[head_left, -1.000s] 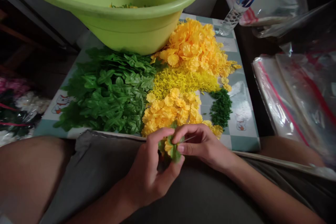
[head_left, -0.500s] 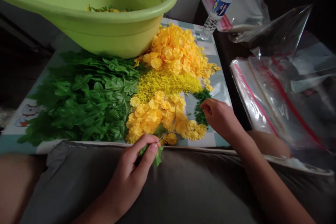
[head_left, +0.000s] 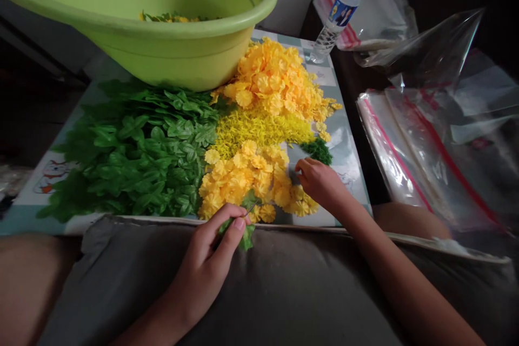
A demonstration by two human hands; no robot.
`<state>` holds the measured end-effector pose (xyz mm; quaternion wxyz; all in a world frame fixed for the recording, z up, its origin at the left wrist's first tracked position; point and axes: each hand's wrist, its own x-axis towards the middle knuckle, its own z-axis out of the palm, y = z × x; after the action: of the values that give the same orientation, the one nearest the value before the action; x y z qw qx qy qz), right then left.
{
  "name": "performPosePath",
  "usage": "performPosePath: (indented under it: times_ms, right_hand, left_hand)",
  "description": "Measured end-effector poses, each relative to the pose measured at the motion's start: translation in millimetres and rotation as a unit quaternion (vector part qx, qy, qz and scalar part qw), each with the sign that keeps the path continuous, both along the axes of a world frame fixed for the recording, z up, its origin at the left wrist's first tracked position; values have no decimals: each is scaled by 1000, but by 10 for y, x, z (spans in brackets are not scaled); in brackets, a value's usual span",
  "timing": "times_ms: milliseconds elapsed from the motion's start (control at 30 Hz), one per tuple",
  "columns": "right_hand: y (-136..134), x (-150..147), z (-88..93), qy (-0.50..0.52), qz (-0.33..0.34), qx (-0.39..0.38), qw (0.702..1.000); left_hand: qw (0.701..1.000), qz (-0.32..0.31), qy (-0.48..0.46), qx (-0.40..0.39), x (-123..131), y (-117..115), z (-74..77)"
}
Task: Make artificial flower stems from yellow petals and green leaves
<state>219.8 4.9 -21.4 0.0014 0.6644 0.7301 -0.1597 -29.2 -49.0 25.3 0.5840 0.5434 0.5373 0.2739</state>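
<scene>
My left hand pinches a green leaf piece on a thin wire stem over my lap, near the board's front edge. My right hand reaches onto the checkered board, fingers curled together at the gap between the near pile of small yellow flowers and the small heap of dark green bits. Whether it holds anything is hidden. Behind them lie a strip of fine yellow pieces, a bigger heap of orange-yellow flowers and a wide spread of green leaves.
A large light-green basin sits at the back of the board with some flower pieces inside. A plastic water bottle lies at the back right. Clear plastic bags with red strips are piled on the right. Grey cloth covers my lap.
My right hand left the leaf piece, reached out to the dark green bits, then shifted left toward the yellow flowers. The left hand kept holding the leaf stem. The view panned slightly.
</scene>
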Motion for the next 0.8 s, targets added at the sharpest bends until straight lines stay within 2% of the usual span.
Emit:
performPosePath:
  times_ms: [167,300,433,500,533,600,667,733,800]
  right_hand:
    - [-5,-34,-42,55,19,-26,998]
    - [0,-42,-59,76,-4,-23,997]
    - [-7,-99,93,118,-41,9,992]
    - [-56,-205,234,189,-44,11,981]
    - [-98,-276,307,246,-45,6,968]
    - [-204,-433,431,444,-76,-27,892]
    - [-318,-579,502,563,-109,-46,818]
    - [-411,-684,520,611,-140,-38,778]
    - [-471,-746,505,631,-160,-10,759]
  left_hand:
    - [1000,2,-2,-7,-1,-1,0]
    - [1000,-3,-6,-11,2,6,0]
    - [1000,-15,2,-3,14,13,-9]
    - [1000,-24,7,2,20,12,-18]
    - [999,-30,10,8,22,9,-22]
    - [999,-46,17,23,23,2,-28]
    - [997,-62,24,37,24,-5,-31]
    - [996,-72,32,43,28,-9,-29]
    - [995,-76,39,45,35,-10,-24]
